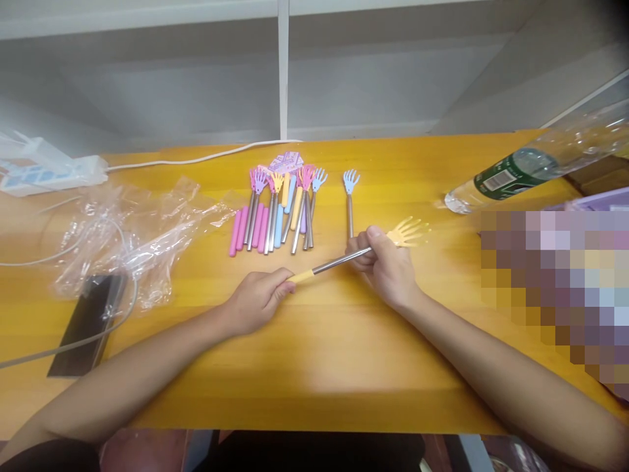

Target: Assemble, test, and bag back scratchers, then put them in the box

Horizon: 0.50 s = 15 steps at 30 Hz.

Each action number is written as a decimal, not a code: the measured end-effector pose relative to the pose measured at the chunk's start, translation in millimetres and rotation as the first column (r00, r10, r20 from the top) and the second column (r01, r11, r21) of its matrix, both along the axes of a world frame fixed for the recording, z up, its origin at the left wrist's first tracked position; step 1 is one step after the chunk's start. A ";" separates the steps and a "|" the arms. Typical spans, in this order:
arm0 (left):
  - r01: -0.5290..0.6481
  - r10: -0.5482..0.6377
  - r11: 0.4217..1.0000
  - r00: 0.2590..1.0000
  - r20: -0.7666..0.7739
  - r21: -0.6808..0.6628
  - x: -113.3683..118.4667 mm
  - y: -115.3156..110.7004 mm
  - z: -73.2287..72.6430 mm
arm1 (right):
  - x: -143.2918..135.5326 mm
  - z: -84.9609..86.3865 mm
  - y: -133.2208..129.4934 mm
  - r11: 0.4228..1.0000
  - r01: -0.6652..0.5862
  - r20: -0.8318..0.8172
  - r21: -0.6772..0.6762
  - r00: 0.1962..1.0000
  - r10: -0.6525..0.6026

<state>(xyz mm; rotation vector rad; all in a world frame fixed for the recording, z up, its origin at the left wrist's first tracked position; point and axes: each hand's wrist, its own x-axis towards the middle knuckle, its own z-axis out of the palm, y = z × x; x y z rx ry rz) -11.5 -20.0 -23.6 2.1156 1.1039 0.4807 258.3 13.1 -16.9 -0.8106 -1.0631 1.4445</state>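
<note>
A back scratcher with a yellow hand-shaped head (405,232), a metal rod and a yellow handle (303,276) is held slanting above the table. My left hand (259,298) is closed around the handle end. Near the head, my right hand (386,265) grips the rod, thumb on top. Just behind my right hand lies a back scratcher with a blue head (350,187), its lower end hidden by the fingers. To the left is a group of metal rods with pink, purple, yellow and blue heads (278,183), among loose pink handles (236,233) and other coloured handles.
Clear plastic bags (147,249), a white power strip (63,172), cables and a black phone (88,324) occupy the left side. A clear bottle with a green label (515,174) lies at the right, behind a pixelated area. Small purple-printed papers (286,162) lie behind the rods.
</note>
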 end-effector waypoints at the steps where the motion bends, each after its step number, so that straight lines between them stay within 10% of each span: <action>1: 0.003 -0.003 1.000 1.000 -0.003 -0.004 -0.1 0.1 0.0 | -1.5 0.4 -1.2 1.000 -0.002 -0.005 -0.002 1.000 0.002; 15: 0.006 -0.007 1.000 0.999 -0.034 -0.020 0.1 0.1 0.7 | -9.2 1.6 -8.6 0.998 -0.028 0.048 -0.059 0.998 0.031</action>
